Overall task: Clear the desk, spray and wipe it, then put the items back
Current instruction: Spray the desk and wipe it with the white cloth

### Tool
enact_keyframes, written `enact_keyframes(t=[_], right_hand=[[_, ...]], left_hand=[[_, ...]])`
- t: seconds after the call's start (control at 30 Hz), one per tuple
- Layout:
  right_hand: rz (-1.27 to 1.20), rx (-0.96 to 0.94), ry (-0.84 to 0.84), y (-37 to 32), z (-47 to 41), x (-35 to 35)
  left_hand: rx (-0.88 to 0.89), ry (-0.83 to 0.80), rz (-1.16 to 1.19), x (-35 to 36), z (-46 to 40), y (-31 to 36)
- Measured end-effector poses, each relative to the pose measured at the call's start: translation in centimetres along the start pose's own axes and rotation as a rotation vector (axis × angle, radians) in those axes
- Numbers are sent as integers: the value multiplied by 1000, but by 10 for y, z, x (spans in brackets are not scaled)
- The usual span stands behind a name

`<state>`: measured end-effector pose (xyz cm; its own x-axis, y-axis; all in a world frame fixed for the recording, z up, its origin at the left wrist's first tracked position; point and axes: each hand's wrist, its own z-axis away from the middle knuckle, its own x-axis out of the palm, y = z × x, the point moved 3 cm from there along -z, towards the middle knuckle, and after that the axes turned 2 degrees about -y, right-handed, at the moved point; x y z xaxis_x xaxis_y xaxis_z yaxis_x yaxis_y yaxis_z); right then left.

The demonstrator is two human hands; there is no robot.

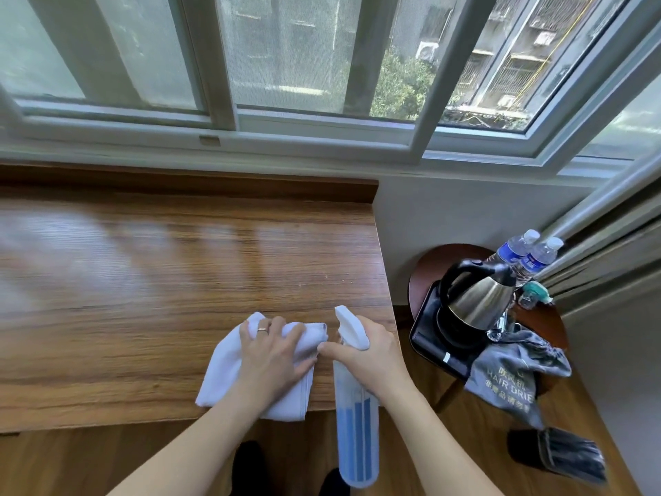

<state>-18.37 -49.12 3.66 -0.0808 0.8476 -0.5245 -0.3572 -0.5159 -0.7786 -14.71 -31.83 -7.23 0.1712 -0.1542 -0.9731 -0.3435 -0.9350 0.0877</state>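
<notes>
Low in the middle of the frame, the left hand [272, 356] lies on a white cloth [229, 374] at the front edge of the wooden desk [143, 273], fingers [282, 325] curled into the bunched end of it. Just beside it, the right hand [368, 356] grips a spray bottle [356, 424] by the neck, fingers wrapped round, pointer out on the trigger; the bottle's blue-striped body hangs below the desk edge. At the right, a small round table [450, 255] carries a kettle [475, 298], two water bottles [525, 255] and a grey hair dryer bag [508, 377].
</notes>
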Motion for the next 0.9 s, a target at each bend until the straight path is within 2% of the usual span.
enact_keyframes(t=[0.37,0.77,0.9], right_hand=[[19,33,5,0,-14,-1],[41,44,7,-5,-23,1],[59,42,3,-8,-27,2]], left_hand=[[-101,-95,-53,0,-61,0],[46,-20,-40,-3,5,6],[45,5,-53,-3,-1,3]])
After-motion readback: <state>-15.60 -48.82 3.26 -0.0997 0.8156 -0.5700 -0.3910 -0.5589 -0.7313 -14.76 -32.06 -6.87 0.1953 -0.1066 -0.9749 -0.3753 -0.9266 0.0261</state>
